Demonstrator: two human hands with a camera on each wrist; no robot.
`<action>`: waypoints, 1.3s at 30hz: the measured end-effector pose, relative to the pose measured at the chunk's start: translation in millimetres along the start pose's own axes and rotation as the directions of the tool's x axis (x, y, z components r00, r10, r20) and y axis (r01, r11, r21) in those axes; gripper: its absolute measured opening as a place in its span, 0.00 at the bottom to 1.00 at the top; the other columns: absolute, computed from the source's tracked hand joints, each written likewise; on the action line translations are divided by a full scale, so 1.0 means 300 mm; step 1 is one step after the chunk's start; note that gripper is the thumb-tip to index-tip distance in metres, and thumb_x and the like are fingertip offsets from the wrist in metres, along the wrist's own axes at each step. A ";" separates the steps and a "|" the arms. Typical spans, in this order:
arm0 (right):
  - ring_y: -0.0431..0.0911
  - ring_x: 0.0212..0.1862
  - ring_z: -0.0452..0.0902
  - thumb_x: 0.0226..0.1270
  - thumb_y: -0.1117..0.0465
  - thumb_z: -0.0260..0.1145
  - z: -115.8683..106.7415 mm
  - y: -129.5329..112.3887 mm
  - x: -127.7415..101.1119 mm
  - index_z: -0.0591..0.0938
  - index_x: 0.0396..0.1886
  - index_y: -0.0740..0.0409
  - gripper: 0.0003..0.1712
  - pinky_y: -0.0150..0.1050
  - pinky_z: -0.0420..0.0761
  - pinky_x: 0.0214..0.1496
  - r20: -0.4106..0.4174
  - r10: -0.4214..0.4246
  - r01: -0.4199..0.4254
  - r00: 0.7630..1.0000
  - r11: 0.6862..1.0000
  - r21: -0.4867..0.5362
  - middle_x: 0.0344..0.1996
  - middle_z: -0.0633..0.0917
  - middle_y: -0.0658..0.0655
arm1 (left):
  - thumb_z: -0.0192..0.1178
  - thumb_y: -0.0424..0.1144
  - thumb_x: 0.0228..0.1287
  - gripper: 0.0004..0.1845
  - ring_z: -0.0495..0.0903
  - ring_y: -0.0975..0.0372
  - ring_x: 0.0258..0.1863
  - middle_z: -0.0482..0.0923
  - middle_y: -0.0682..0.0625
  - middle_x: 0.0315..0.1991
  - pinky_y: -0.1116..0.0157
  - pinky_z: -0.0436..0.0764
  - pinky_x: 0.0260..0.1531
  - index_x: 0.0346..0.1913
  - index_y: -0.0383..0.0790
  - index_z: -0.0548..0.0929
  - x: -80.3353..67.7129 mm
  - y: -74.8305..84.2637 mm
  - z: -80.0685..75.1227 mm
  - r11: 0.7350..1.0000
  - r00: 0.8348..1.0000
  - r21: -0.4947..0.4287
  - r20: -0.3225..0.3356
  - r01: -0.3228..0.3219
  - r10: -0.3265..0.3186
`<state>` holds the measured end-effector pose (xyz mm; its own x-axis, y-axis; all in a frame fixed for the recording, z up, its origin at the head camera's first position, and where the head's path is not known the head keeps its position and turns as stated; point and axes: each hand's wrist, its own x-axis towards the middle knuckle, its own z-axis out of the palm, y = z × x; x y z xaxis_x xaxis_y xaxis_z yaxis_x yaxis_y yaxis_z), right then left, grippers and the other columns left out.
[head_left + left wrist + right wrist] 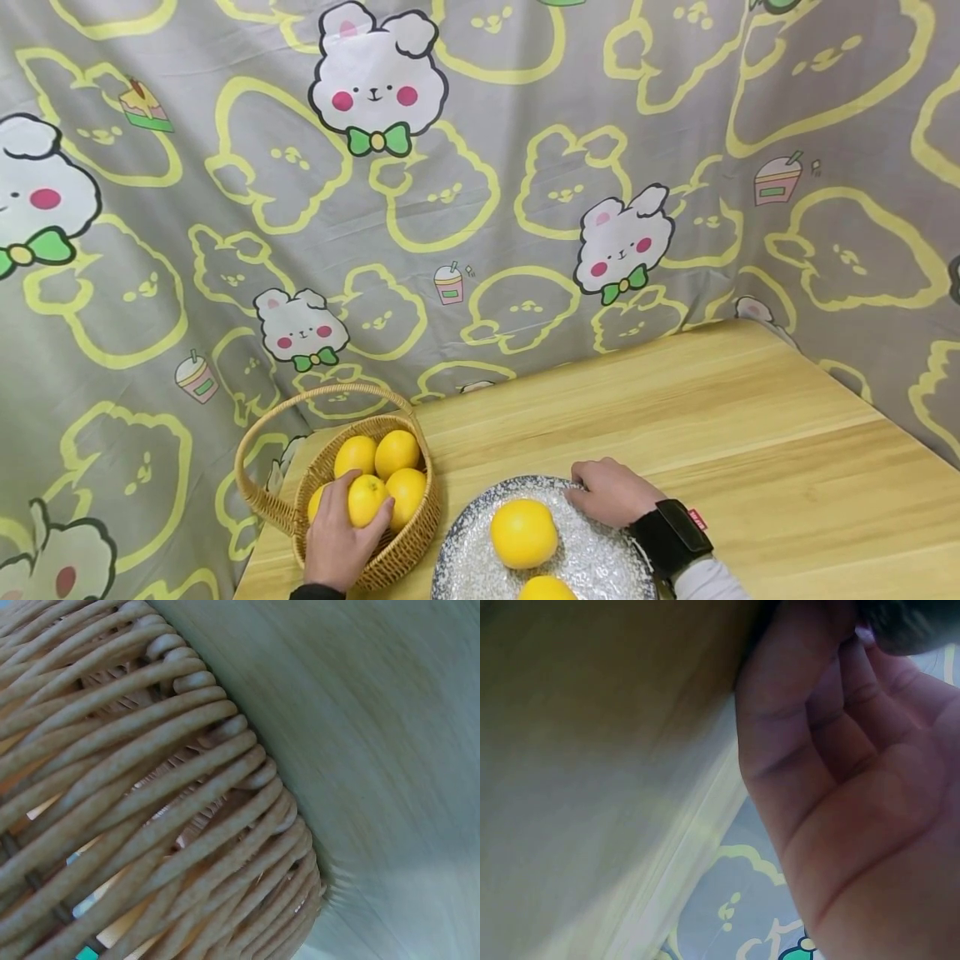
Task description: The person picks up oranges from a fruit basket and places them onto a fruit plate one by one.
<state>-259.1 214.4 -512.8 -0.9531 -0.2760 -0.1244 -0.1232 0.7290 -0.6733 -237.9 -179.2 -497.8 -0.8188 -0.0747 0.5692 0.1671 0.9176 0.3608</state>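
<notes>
My left hand (337,533) reaches into a wicker basket (411,537) and grips a yellow-skinned orange (367,498) between thumb and fingers. More oranges (397,452) lie around it in the basket. Only the basket's woven side (150,765) shows in the left wrist view, where the hand is hidden. At the far right rim of a speckled plate (600,554), my right hand (615,493) holds the edge. Its fingers curl toward the dark rim (922,626) in the right wrist view. One orange (523,533) rests on the plate; another (547,588) is cut off by the frame's bottom.
Basket and plate stand side by side on a wooden table (765,433). The basket's tall handle (258,483) arches up on its left and far side. A patterned curtain (510,208) hangs right behind the table's back edge and along its right side.
</notes>
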 end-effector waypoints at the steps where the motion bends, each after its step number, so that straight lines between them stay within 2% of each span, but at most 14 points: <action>1: 0.44 0.22 0.69 0.73 0.55 0.66 0.001 0.001 0.000 0.83 0.36 0.51 0.06 0.40 0.68 0.30 -0.002 0.001 -0.001 1.000 1.000 0.001 0.20 0.78 0.52 | 0.78 0.45 0.53 0.31 0.83 0.53 0.36 0.82 0.42 0.46 0.59 0.78 0.25 0.59 0.40 0.78 -0.002 -0.002 0.000 1.000 1.000 0.000 -0.003 -0.003 0.003; 4: 0.44 0.23 0.69 0.73 0.55 0.66 0.007 0.003 0.003 0.83 0.36 0.51 0.06 0.39 0.67 0.30 -0.001 -0.005 0.005 1.000 1.000 -0.001 0.20 0.78 0.51 | 0.78 0.44 0.53 0.32 0.83 0.53 0.36 0.81 0.43 0.46 0.60 0.77 0.25 0.60 0.41 0.78 -0.011 -0.009 -0.002 1.000 1.000 0.000 -0.013 -0.010 0.010; 7: 0.44 0.22 0.69 0.73 0.55 0.66 0.013 0.004 0.004 0.83 0.36 0.52 0.06 0.39 0.67 0.30 0.003 -0.025 0.025 1.000 1.000 0.006 0.20 0.78 0.51 | 0.80 0.43 0.49 0.33 0.83 0.54 0.35 0.82 0.44 0.46 0.63 0.76 0.23 0.59 0.41 0.80 -0.025 -0.019 -0.005 1.000 0.998 -0.007 -0.052 -0.019 0.019; 12: 0.43 0.20 0.66 0.74 0.56 0.65 0.012 0.003 0.000 0.81 0.34 0.52 0.07 0.38 0.66 0.28 0.014 -0.040 0.040 0.999 0.999 0.024 0.17 0.74 0.51 | 0.83 0.40 0.40 0.35 0.83 0.56 0.33 0.84 0.46 0.45 0.65 0.78 0.22 0.56 0.43 0.83 -0.046 -0.030 -0.002 0.992 0.984 -0.024 -0.133 -0.121 0.116; 15: 0.43 0.21 0.66 0.74 0.56 0.65 0.007 0.004 -0.001 0.81 0.34 0.51 0.07 0.38 0.66 0.28 0.005 -0.038 0.037 0.999 0.999 0.018 0.18 0.75 0.51 | 0.84 0.41 0.37 0.36 0.82 0.58 0.32 0.83 0.48 0.44 0.66 0.77 0.22 0.56 0.45 0.83 -0.051 -0.032 0.003 0.985 0.977 -0.016 -0.136 -0.171 0.167; 20: 0.43 0.21 0.66 0.74 0.56 0.65 0.005 0.006 0.000 0.80 0.33 0.51 0.08 0.38 0.65 0.28 0.003 -0.050 0.050 0.999 0.999 0.006 0.18 0.74 0.51 | 0.84 0.42 0.35 0.36 0.81 0.58 0.31 0.83 0.48 0.43 0.66 0.76 0.21 0.55 0.45 0.83 -0.056 -0.027 0.002 0.980 0.969 0.004 -0.151 -0.199 0.198; 24: 0.43 0.21 0.66 0.74 0.56 0.65 0.002 0.002 0.000 0.80 0.34 0.51 0.08 0.38 0.65 0.28 0.009 -0.051 0.050 0.999 0.999 0.008 0.18 0.74 0.51 | 0.84 0.42 0.35 0.37 0.81 0.57 0.33 0.83 0.49 0.45 0.64 0.78 0.21 0.56 0.44 0.84 -0.053 -0.005 -0.011 0.969 0.955 -0.004 -0.174 -0.246 0.241; 27: 0.44 0.22 0.66 0.74 0.56 0.65 -0.003 -0.003 -0.001 0.81 0.34 0.52 0.07 0.39 0.65 0.29 0.005 -0.044 0.044 0.999 0.999 0.007 0.19 0.75 0.52 | 0.84 0.41 0.34 0.38 0.83 0.56 0.38 0.83 0.48 0.48 0.63 0.82 0.25 0.56 0.42 0.84 -0.046 0.022 -0.023 0.952 0.935 -0.019 -0.191 -0.306 0.297; 30: 0.44 0.22 0.68 0.73 0.56 0.66 -0.005 -0.007 -0.003 0.81 0.34 0.51 0.07 0.39 0.66 0.30 -0.003 -0.034 0.034 0.999 0.999 -0.004 0.19 0.76 0.52 | 0.83 0.44 0.36 0.37 0.84 0.56 0.43 0.84 0.48 0.51 0.66 0.86 0.35 0.56 0.41 0.85 -0.043 0.051 -0.030 0.927 0.909 -0.024 -0.208 -0.375 0.362; 34: 0.44 0.23 0.68 0.73 0.56 0.66 -0.004 -0.007 -0.005 0.81 0.33 0.51 0.07 0.40 0.67 0.30 -0.003 -0.028 0.028 1.000 1.000 -0.014 0.19 0.76 0.52 | 0.77 0.57 0.49 0.33 0.84 0.56 0.47 0.85 0.46 0.53 0.75 0.84 0.50 0.55 0.41 0.85 -0.050 0.092 -0.026 0.883 0.863 -0.035 -0.236 -0.468 0.448; 36: 0.44 0.22 0.67 0.74 0.56 0.66 -0.003 -0.006 -0.005 0.81 0.33 0.51 0.08 0.39 0.66 0.30 0.001 -0.030 0.030 1.000 0.999 -0.014 0.18 0.75 0.52 | 0.72 0.63 0.55 0.33 0.84 0.57 0.48 0.85 0.46 0.53 0.78 0.81 0.54 0.55 0.42 0.86 -0.059 0.114 -0.022 0.863 0.845 -0.054 -0.244 -0.502 0.477; 39: 0.44 0.22 0.66 0.74 0.56 0.65 -0.002 -0.004 -0.003 0.80 0.33 0.51 0.08 0.39 0.66 0.30 0.002 -0.039 0.039 0.999 0.999 -0.012 0.18 0.75 0.52 | 0.70 0.65 0.57 0.33 0.83 0.59 0.48 0.84 0.48 0.53 0.79 0.81 0.53 0.55 0.43 0.86 -0.077 0.145 -0.015 0.838 0.828 -0.088 -0.235 -0.539 0.508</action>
<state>-258.3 214.3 -511.4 -0.9469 -0.3057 -0.0993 -0.1640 0.7253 -0.6687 -209.2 -139.4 -491.9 -0.4642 0.3128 0.8287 0.6295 0.7747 0.0602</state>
